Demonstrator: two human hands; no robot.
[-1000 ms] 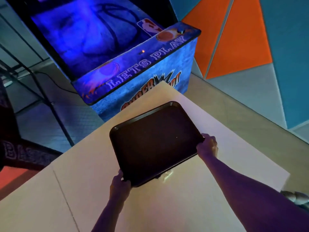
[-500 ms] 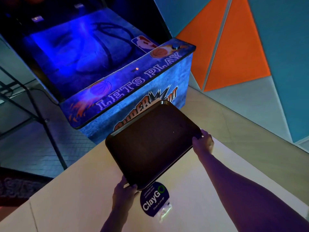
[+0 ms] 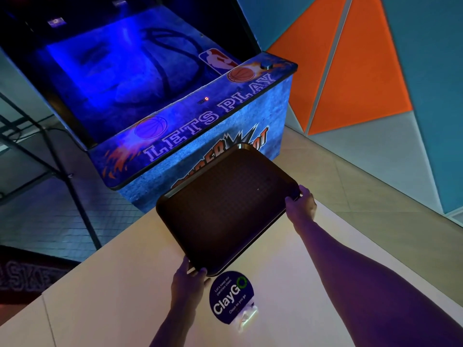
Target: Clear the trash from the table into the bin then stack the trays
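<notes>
A dark brown tray is held up over the far part of the pale table, tilted with its far corner reaching past the table edge. My left hand grips its near corner, thumb on the rim. My right hand grips its right corner. The tray's inside is bare. No trash or bin is in view.
A round dark blue "ClayGO" sticker lies on the table just below the tray's near corner. A blue basketball arcade machine stands close beyond the table. Metal frame legs stand at left; a coloured panel wall at right.
The tray was lifted off the table and carried away from me toward the far edge, uncovering the round sticker. Both hands kept their grip on its corners.
</notes>
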